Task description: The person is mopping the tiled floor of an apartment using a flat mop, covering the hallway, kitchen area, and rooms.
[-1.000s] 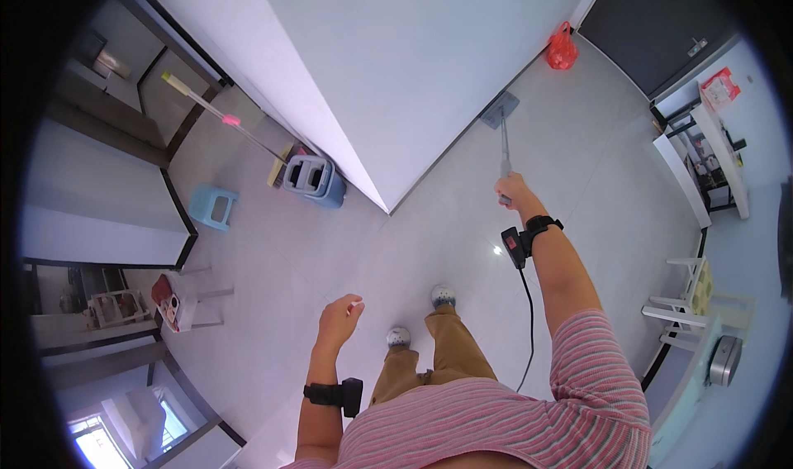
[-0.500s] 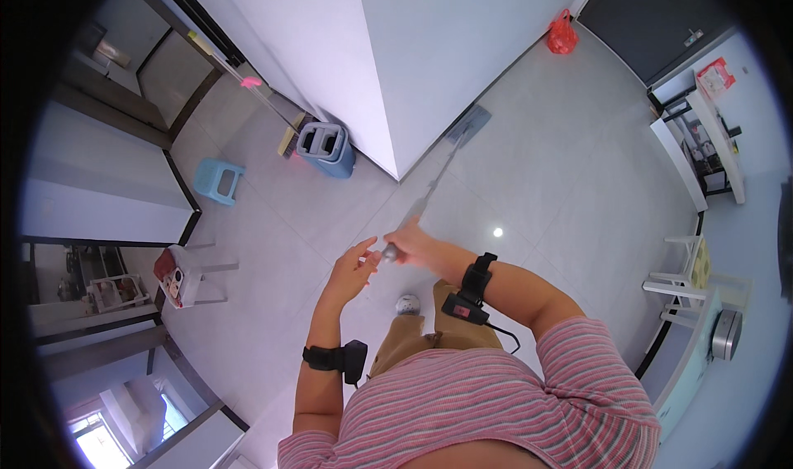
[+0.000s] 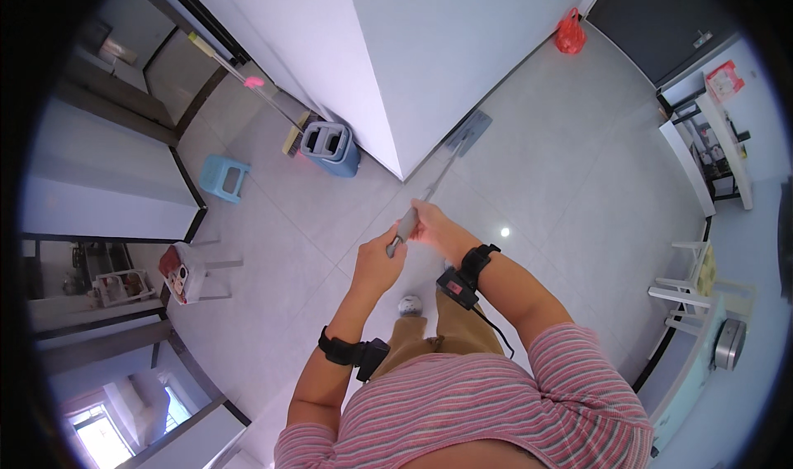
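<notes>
A flat mop (image 3: 471,133) slants away from me, its grey-blue rectangular head on the tiled floor beside the wall's base. My left hand (image 3: 378,261) is closed around the lower end of its grey handle, close to the tip. Farther up the same handle, my right hand (image 3: 431,223) is wrapped round the grip. The palm sides of both hands are hidden.
A blue-grey mop bucket (image 3: 330,148) stands left of the wall corner (image 3: 401,176), with a broom (image 3: 293,135) behind it. Left of that is a blue stool (image 3: 224,177). A red bag (image 3: 570,33) lies near the dark door; a white chair (image 3: 692,277) stands right.
My left hand has closed on the handle's end from an open pose. My right hand has shifted up the handle, and the mop head has stayed in nearly the same place.
</notes>
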